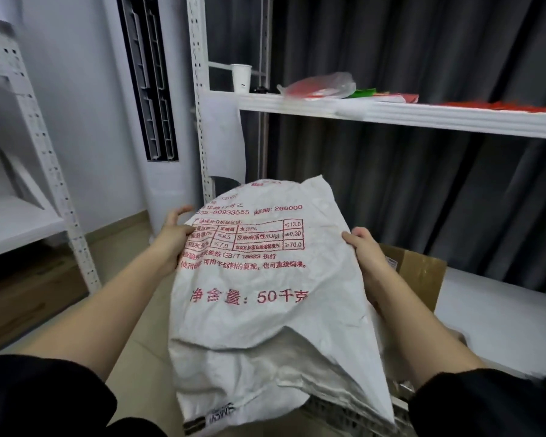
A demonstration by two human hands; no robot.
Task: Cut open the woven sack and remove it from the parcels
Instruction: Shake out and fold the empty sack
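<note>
A white woven sack [265, 304] with red printed text hangs in front of me, crumpled and limp, its lower end open and sagging. My left hand [174, 239] grips its left edge near the top, thumb over the printed table. My right hand [364, 247] grips the right edge at about the same height. Both forearms reach forward from black sleeves. A brown cardboard box [420, 272] shows behind my right hand. Something grey and ribbed [344, 414] peeks out beneath the sack's lower edge; what it is stays hidden.
A white metal shelf [423, 115] crosses the right side, carrying a paper cup [241, 77] and a plastic bag with red items [320, 86]. Dark curtains hang behind. A standing air conditioner [148, 89] and another white rack [38, 146] stand to the left. Tan floor lies below.
</note>
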